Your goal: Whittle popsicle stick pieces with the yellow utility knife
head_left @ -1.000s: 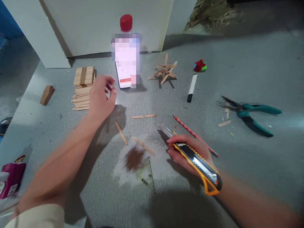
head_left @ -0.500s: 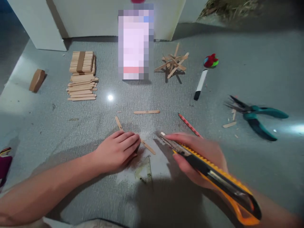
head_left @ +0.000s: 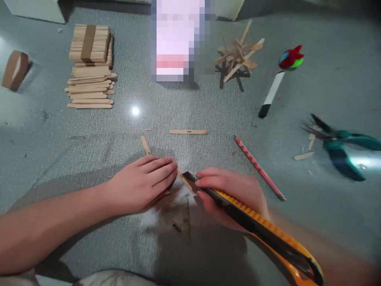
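Observation:
My left hand (head_left: 144, 183) lies palm down, fingers pressed together, on a wooden stick (head_left: 185, 181) whose right part comes out beyond the fingertips. Another stick end (head_left: 145, 145) shows above the knuckles. My right hand (head_left: 235, 190) is closed around a yellow and black utility knife (head_left: 256, 220). The knife's blade tip is at the stick, just right of my left fingertips. Below the hands, a clear triangular ruler (head_left: 183, 218) lies in shadow. A marked stick (head_left: 188, 132) lies flat above the hands.
Stick bundles (head_left: 89, 43) and loose sticks (head_left: 91, 87) are at the upper left, a stick pile (head_left: 240, 55) at the upper right. Rightward lie a pink pencil (head_left: 258, 167), a white marker (head_left: 272, 93), a red object (head_left: 291, 57) and teal pliers (head_left: 342, 153). A blurred bright rectangle (head_left: 172, 39) is at the top.
My right hand has moved left with the knife, bringing its blade to the stick. My left hand stays on the stick. The view has shifted downward and closer.

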Demonstrator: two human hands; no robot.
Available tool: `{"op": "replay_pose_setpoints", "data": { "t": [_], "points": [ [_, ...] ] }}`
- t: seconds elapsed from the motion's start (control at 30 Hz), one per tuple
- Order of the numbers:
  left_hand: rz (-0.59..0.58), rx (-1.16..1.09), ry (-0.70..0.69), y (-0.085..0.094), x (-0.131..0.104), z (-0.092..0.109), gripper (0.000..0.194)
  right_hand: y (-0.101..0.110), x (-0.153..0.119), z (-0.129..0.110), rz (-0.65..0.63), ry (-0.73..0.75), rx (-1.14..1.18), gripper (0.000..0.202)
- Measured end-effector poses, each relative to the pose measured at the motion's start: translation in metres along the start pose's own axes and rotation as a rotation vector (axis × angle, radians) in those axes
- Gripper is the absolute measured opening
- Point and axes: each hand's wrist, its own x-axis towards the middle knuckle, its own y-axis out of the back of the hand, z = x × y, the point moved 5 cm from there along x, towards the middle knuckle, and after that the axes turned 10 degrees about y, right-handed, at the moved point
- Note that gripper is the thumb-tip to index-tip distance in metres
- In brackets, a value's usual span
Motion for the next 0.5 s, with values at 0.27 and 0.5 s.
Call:
{"op": "replay_pose_setpoints", "data": {
  "t": [0.27,0.5],
  "points": [
    [0.005,-0.010,-0.003,-0.0001,0.0011,0.0008,0.039,-0.0047,-0.0022,-0.0014,0.001,-0.019,-0.037,0.028],
    [0.007,0.001,-0.005,0.0005,0.0017,0.0011,0.037,-0.0074,-0.0058,0.0000,0.004,-0.007,-0.042,0.031]
  ]
}}
